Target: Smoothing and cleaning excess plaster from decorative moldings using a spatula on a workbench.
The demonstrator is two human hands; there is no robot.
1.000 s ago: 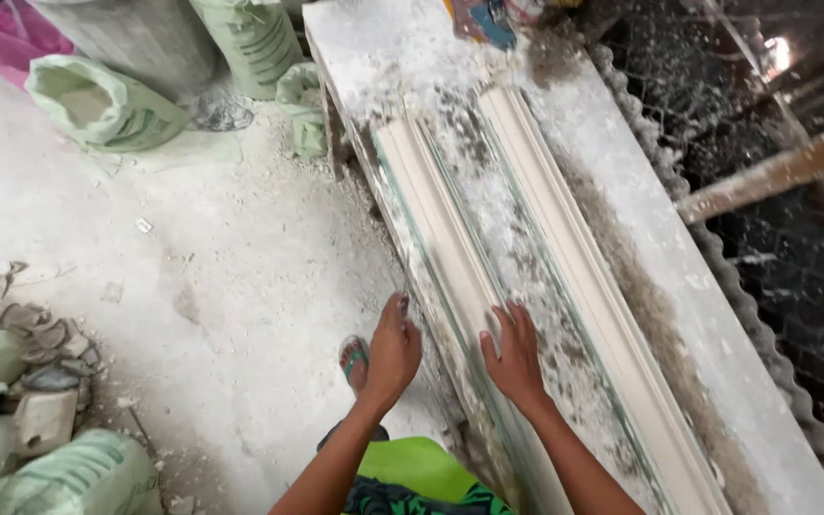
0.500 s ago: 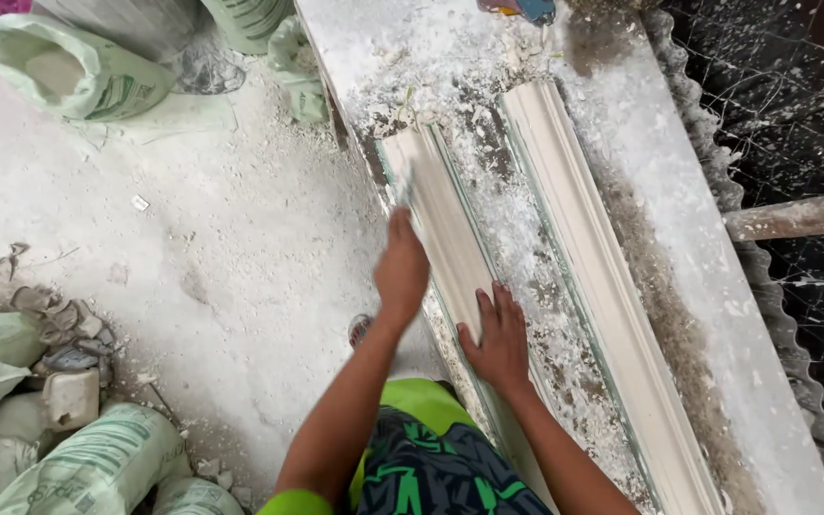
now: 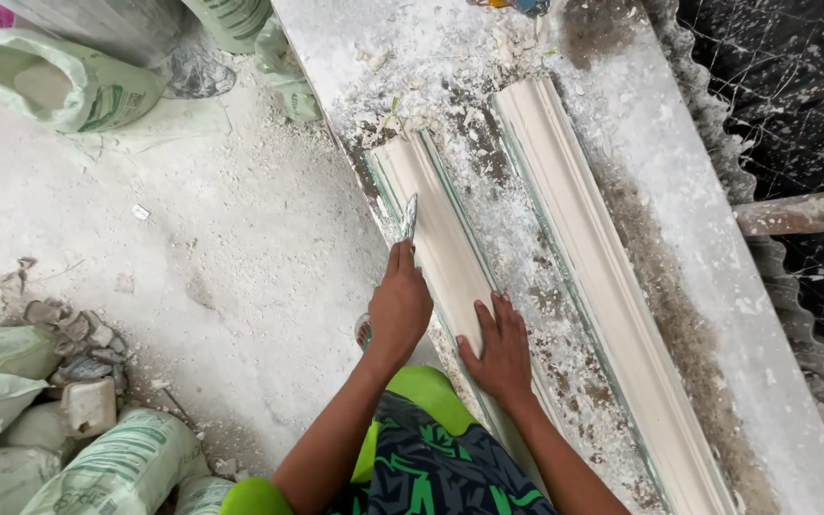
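Two long white plaster mouldings lie side by side on a dusty workbench (image 3: 660, 191). My left hand (image 3: 399, 307) holds a small metal scraper (image 3: 408, 217) whose blade rests on the left edge of the near moulding (image 3: 441, 238). My right hand (image 3: 501, 349) lies flat, fingers spread, on the same moulding a little nearer to me. The far moulding (image 3: 584, 257) runs parallel on the right, untouched. Loose plaster crumbs cover the bench between and above the two pieces.
Green-printed sacks stand at the top left (image 3: 59, 86) and lie piled at the bottom left (image 3: 107, 467) on the dusty floor. Corrugated sheet (image 3: 765, 277) edges the bench on the right, with a wooden bar (image 3: 803, 212) and dark netting beyond.
My left hand has slid further up the near moulding's left edge, and the scraper blade now shows. My right hand stays flat on the moulding. The view has shifted slightly forward.
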